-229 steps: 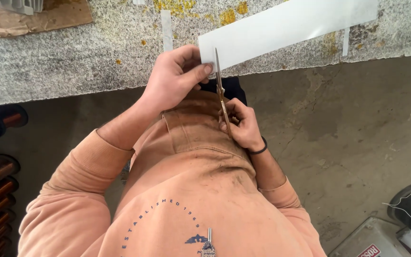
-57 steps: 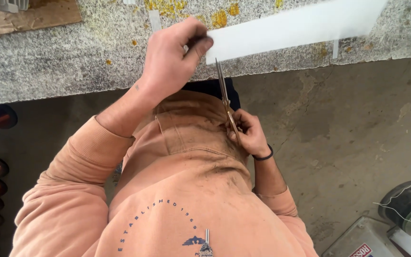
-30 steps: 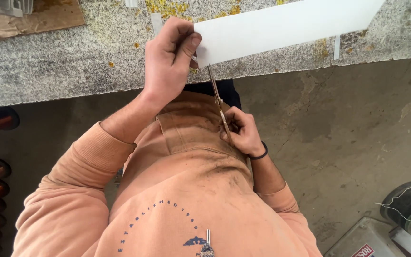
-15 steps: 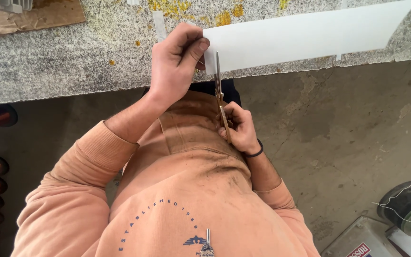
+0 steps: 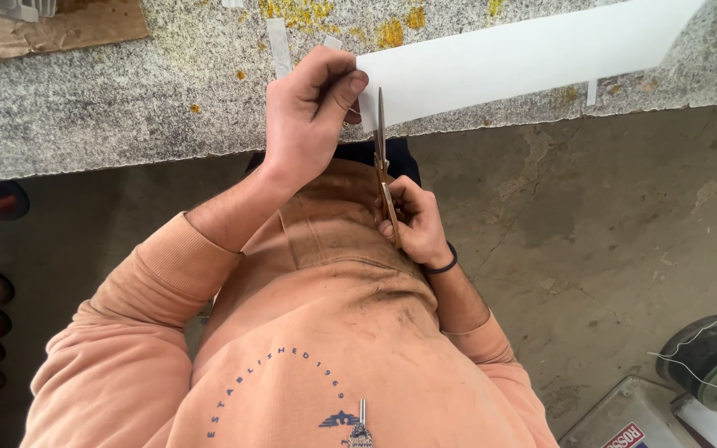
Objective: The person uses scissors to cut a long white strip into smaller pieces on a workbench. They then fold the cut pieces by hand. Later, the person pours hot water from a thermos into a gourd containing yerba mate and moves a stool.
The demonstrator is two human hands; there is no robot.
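Head view: scissors [image 5: 385, 170] at white sheet [image 5: 524, 56]

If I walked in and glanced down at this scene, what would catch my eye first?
Most likely the long white sheet lying across the speckled stone bench at the top. Its near end is pinched by the left hand, while the right hand, lower down, holds scissors at the sheet's edge.

Left hand [image 5: 309, 116] pinches forward; right hand [image 5: 415, 222] is clenched near the waist.
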